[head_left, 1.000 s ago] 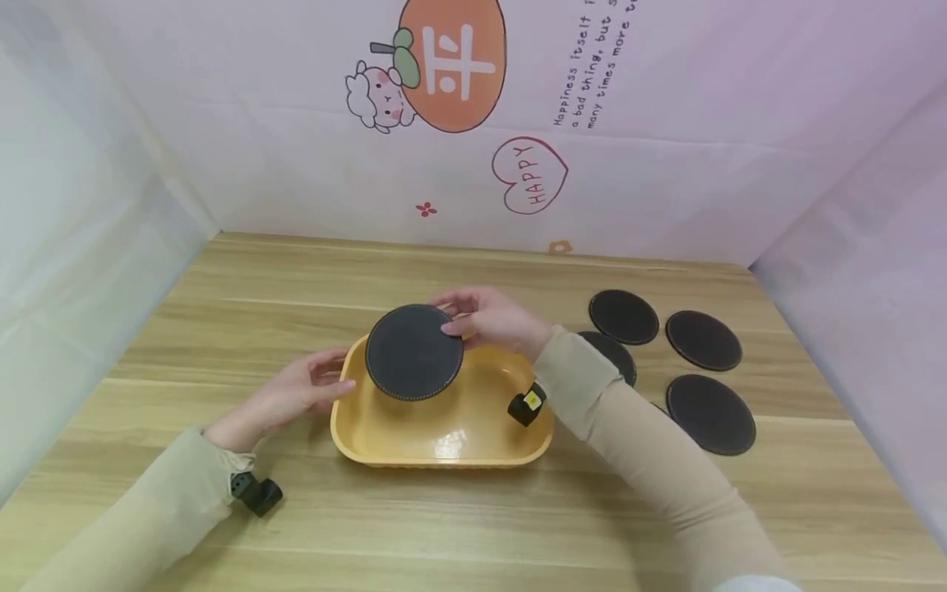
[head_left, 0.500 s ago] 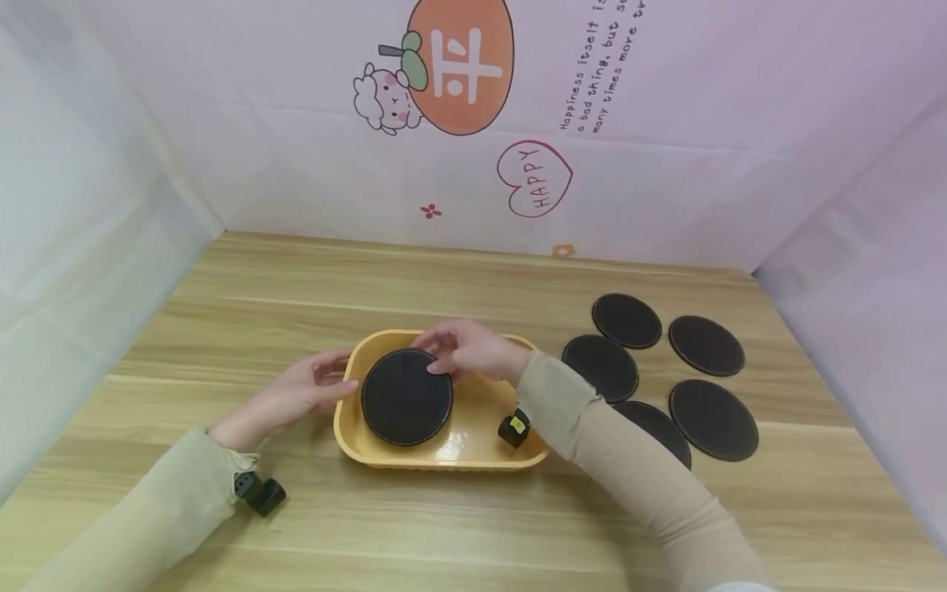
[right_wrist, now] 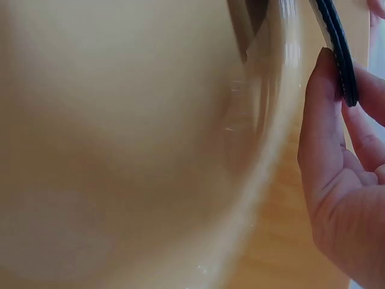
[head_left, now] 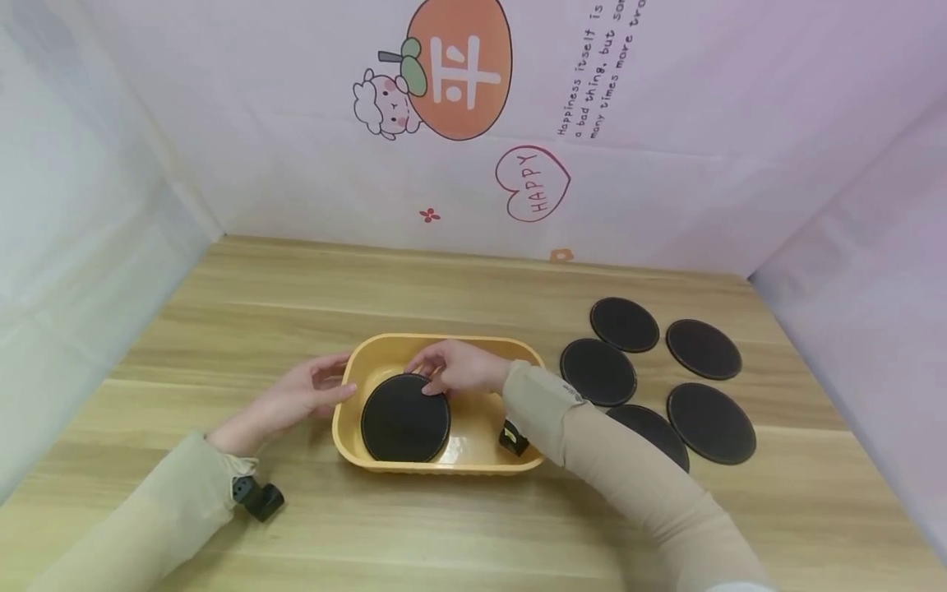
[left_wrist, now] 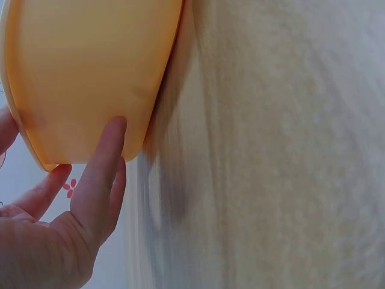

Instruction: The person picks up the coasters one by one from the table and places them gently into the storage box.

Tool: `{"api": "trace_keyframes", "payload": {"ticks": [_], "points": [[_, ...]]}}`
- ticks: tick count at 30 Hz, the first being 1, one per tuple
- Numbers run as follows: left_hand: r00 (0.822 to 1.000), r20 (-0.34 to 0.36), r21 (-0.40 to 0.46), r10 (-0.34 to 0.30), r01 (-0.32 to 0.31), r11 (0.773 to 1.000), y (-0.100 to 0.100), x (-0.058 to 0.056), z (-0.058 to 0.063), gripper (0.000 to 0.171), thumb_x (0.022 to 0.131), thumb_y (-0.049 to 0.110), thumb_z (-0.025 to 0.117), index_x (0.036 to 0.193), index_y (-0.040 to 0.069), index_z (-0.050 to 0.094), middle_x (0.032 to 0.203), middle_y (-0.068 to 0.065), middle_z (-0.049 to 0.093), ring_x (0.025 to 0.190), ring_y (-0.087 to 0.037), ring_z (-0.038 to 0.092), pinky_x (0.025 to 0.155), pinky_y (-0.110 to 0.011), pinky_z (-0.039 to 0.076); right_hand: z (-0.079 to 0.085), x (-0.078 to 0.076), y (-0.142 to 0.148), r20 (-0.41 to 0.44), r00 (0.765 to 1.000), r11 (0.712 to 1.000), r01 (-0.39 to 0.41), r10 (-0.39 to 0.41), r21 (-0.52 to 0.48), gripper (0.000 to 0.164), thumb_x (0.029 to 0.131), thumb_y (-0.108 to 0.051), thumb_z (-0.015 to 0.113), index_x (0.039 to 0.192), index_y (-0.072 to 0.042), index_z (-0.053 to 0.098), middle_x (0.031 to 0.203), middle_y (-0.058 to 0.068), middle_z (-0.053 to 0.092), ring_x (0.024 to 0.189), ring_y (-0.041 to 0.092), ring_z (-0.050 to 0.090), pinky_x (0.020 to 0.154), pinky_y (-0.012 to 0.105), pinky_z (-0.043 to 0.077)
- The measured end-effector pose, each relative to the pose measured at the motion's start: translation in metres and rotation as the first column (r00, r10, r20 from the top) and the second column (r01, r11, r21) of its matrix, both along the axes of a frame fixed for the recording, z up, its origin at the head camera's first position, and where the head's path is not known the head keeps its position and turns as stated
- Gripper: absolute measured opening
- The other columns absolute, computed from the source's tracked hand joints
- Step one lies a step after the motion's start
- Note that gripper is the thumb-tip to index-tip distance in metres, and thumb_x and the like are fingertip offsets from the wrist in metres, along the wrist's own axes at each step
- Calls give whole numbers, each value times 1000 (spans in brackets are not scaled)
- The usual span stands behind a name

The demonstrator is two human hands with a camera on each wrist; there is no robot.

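A yellow plastic basin [head_left: 473,467] stands in the middle of the table. My left hand [head_left: 299,395] holds its left end, thumb over the rim and fingers along the outer wall; the left wrist view shows the fingertips against the basin [left_wrist: 90,78]. Inside the basin's left half, my right hand [head_left: 462,367] pinches the upper right edge of a round black coaster [head_left: 405,419] with stitching around its border. The right wrist view catches the coaster [right_wrist: 338,51] edge-on between thumb and fingers. Whether the coaster touches the basin floor, I cannot tell.
Several more black coasters lie flat on the wooden table [head_left: 296,279] to the right, among them a rear coaster [head_left: 625,324] and a right-hand coaster [head_left: 712,423]. My right forearm partly covers the nearest coaster [head_left: 651,434]. A printed white cloth [head_left: 296,164] hangs behind the table.
My right hand has lowered the coaster from above the basin's far rim down into its left half, tilting it on the way. The left hand stays at the basin's left end.
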State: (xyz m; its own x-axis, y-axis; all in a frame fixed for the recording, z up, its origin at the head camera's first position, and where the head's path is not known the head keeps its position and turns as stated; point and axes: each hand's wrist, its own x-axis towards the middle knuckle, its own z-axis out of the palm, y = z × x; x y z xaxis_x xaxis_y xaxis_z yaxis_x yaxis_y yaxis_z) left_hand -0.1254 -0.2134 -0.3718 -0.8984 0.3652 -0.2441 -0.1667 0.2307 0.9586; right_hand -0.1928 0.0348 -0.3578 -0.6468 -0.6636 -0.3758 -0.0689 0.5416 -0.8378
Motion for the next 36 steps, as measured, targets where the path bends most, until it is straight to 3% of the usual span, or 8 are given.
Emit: {"api": "trace_keyframes", "payload": {"ticks": [10,14,20,28,36], "points": [[1000,12,-5,7,-7,1000,-2,1,-1,68,93,8,56,145,-11,17,147,-33,26,131,-46,33,85,-35,56,-7,2,-6,-20,1000,999,24,-23,30,35,83,7,65,116,-5,64,95,5,61,71,11,52,58,18,46],[1000,16,-17,9,-8,1000,-1,1,-1,68,94,9,57,145,-11,17,147,-33,26,131,-46,34,84,-34,56,-10,4,-8,-106,994,997,0,8,71,34,82,4,68,114,-7,65,102,7,61,84,13,57,70,20,49],[1000,14,-24,14,-13,1000,-1,1,-1,68,94,10,56,146,-11,17,146,-33,27,132,-45,33,83,-32,56,-11,5,-10,-289,949,982,-75,123,172,34,82,-4,72,114,-11,65,108,8,64,97,19,61,84,25,51],[1000,0,-36,12,-12,999,1,0,4,69,94,11,57,146,-10,18,145,-33,29,133,-45,31,83,-29,55,-8,4,-8,-383,902,966,-112,198,234,35,82,-7,73,115,-10,65,103,7,68,87,15,59,78,22,49],[1000,7,-32,18,-18,999,3,1,4,68,93,9,57,146,-10,18,145,-33,29,132,-45,33,83,-30,56,-7,5,-6,-417,887,969,-110,196,220,36,80,-8,75,114,-8,65,104,7,69,93,16,62,82,21,50]]}}
